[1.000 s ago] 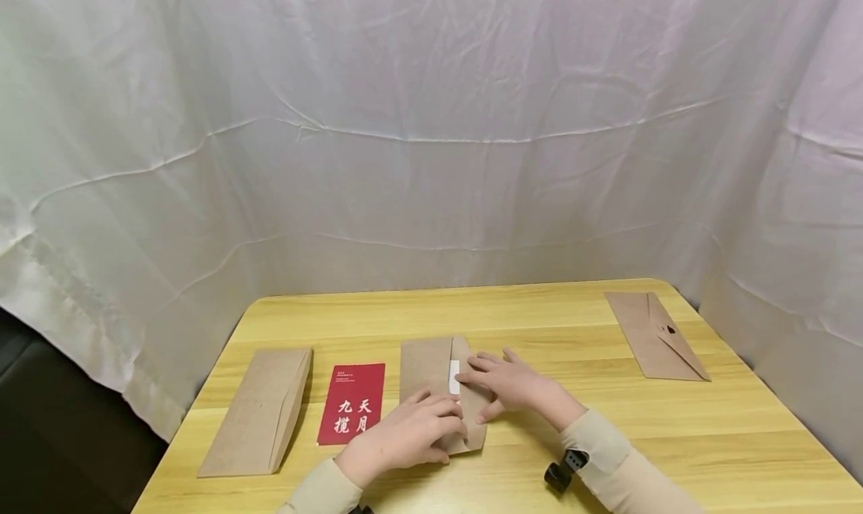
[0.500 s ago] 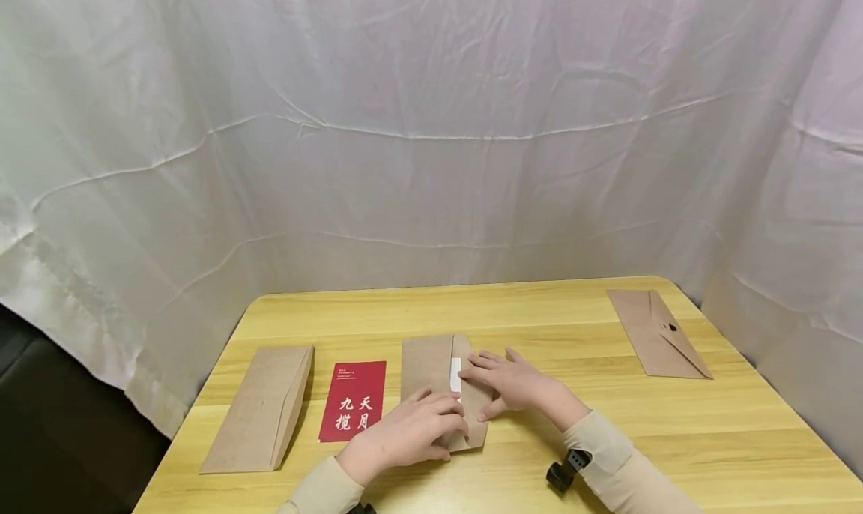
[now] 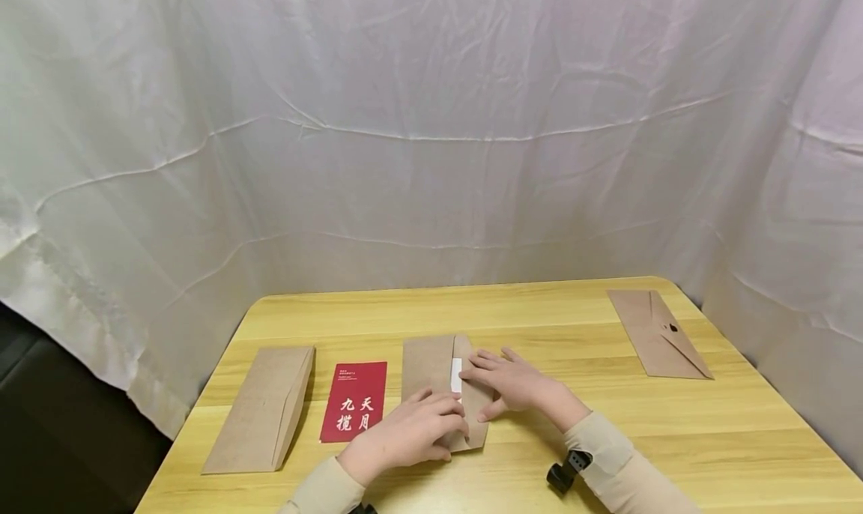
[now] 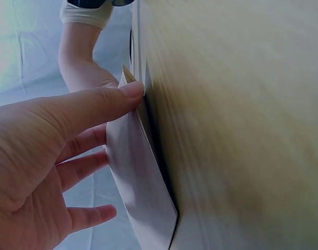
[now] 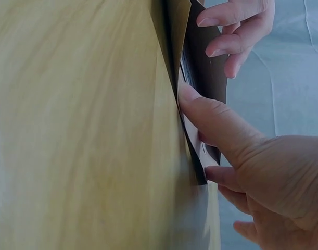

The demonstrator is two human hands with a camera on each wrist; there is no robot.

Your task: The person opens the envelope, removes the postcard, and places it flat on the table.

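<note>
A brown paper envelope (image 3: 425,360) lies mid-table with its flap (image 3: 473,405) on the right side. A white slip (image 3: 456,375) shows at the flap's edge. My left hand (image 3: 419,430) rests on the envelope's near part, fingers slightly bent; in the left wrist view its thumb touches the envelope's edge. Across the flap lies my right hand (image 3: 515,385), fingers spread and nearly straight. In the right wrist view its thumb (image 5: 216,117) touches the envelope's edge. The left hand hides part of the near end.
Left of the envelope lies a red card (image 3: 357,390) with white characters. Farther left is another brown envelope (image 3: 259,413), its flap side slightly raised. A third envelope (image 3: 650,330) with a dark mark lies at the back right. Pale curtains (image 3: 445,192) hang behind the table.
</note>
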